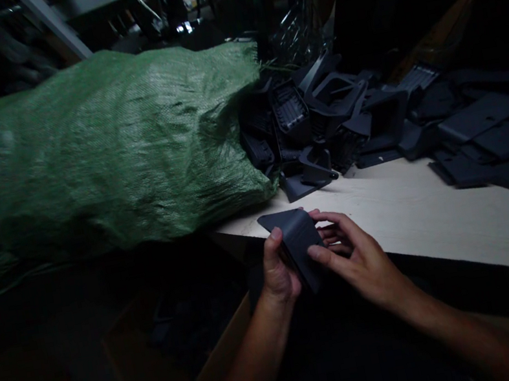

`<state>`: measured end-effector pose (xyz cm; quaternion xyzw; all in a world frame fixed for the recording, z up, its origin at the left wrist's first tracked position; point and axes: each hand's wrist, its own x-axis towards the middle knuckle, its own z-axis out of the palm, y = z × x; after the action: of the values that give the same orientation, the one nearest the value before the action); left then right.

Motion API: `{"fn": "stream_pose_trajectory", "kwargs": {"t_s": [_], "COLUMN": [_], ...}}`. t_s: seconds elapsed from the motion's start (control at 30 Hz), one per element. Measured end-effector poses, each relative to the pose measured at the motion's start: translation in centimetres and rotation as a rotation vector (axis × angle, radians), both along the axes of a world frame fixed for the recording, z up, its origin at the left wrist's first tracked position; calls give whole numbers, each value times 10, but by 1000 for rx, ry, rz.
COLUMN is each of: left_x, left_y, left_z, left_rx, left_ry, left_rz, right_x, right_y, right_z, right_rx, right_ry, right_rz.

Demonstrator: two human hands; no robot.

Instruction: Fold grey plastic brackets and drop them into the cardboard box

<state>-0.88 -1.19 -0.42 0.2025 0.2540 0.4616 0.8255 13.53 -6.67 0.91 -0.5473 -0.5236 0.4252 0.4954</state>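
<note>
The step in hand seems to be a two-handed handling of one dark bent part point(303, 241), which is held in the air near the front edge of the counter point(485, 215). The left hand point(280, 274) is clamped on its left side, the thumb on the outer face; its other fingers are mostly hidden. The right hand point(370, 262) has the thumb on the face and the fingers a little spread around the right edge. Behind are the green sack point(115, 156) and a pile of dark parts point(338, 103). Any next move would call for one secure grip before the other loosens.
</note>
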Motion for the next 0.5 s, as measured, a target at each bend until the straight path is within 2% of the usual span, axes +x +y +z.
{"fn": "stream_pose_trajectory", "kwargs": {"t_s": [0.1,0.23,0.33,0.4,0.5], "left_x": [2,7,9,8,4], "left_y": [-2,-11,-14,-9,4], "left_z": [-1,-2,3,9,20], "left_rx": [63,129,148,65,-152], "left_ry": [-17,7,12,-16,2], "left_rz": [7,-23,-55,-32,109], "right_x": [5,8,6,3,-2], "right_y": [11,19,17,13,6], "right_z": [5,10,10,7,0], "right_rx": [-101,-118,-145,-145,-150], "right_ry": [174,265,358,367,311], "right_rz": [74,143,189,196,235]}}
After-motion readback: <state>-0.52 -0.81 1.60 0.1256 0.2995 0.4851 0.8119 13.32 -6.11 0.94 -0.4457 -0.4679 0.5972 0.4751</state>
